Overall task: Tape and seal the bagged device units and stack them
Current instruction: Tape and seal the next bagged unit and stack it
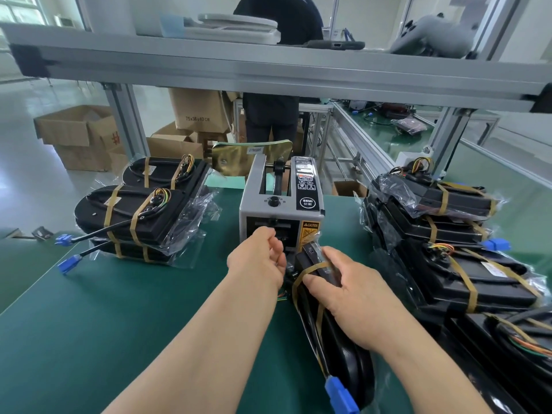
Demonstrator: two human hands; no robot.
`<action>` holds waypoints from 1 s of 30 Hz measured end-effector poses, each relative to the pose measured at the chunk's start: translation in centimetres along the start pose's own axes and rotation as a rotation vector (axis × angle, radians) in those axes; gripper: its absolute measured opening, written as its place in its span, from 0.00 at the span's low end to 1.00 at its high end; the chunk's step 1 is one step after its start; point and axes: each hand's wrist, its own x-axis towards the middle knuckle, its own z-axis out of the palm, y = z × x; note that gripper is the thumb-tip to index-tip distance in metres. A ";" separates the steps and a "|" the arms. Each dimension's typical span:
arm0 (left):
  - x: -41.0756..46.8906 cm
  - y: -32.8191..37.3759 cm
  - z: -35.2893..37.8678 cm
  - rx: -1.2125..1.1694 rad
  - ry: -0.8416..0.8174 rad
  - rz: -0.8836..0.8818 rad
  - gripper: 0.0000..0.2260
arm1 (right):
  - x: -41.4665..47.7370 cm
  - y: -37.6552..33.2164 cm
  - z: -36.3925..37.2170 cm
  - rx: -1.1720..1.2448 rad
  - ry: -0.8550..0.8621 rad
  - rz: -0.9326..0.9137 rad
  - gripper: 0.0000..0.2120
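Note:
A black bagged device unit (340, 351) stands on its edge on the green table, in front of the grey tape dispenser (280, 201). My right hand (349, 297) grips its upper end, thumb pressing a tan tape strip (310, 270) wrapped round it. My left hand (260, 255) is at the dispenser's outlet with curled fingers; whether it pinches tape is hidden. A blue connector (340, 392) hangs from the unit's near end. Taped units lie stacked at left (134, 216) and right (442, 210).
An aluminium frame shelf (268, 70) crosses overhead, its posts standing behind both stacks. A person in dark clothes (271, 115) stands beyond the table among cardboard boxes (77, 130). More bagged units (513, 348) crowd the near right. Bare green mat (104, 309) lies at the near left.

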 end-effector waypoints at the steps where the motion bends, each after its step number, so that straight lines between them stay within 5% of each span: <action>1: 0.0 -0.1 -0.1 -0.006 0.005 0.035 0.04 | 0.0 0.0 0.0 0.002 -0.001 0.004 0.18; 5: -0.7 0.1 -1.5 0.132 -0.132 0.252 0.10 | 0.0 0.1 -0.2 0.024 -0.014 0.009 0.18; 11: -2.2 0.7 -2.7 0.748 -0.511 0.468 0.06 | 0.1 0.1 0.0 0.029 -0.029 -0.018 0.15; 16: -1.9 1.5 -2.5 0.921 -0.534 0.552 0.11 | 0.1 0.2 -0.1 0.041 -0.019 -0.020 0.15; 30: -1.7 0.5 -1.8 0.922 -0.438 0.610 0.11 | -0.1 0.0 -0.1 0.056 -0.024 -0.019 0.13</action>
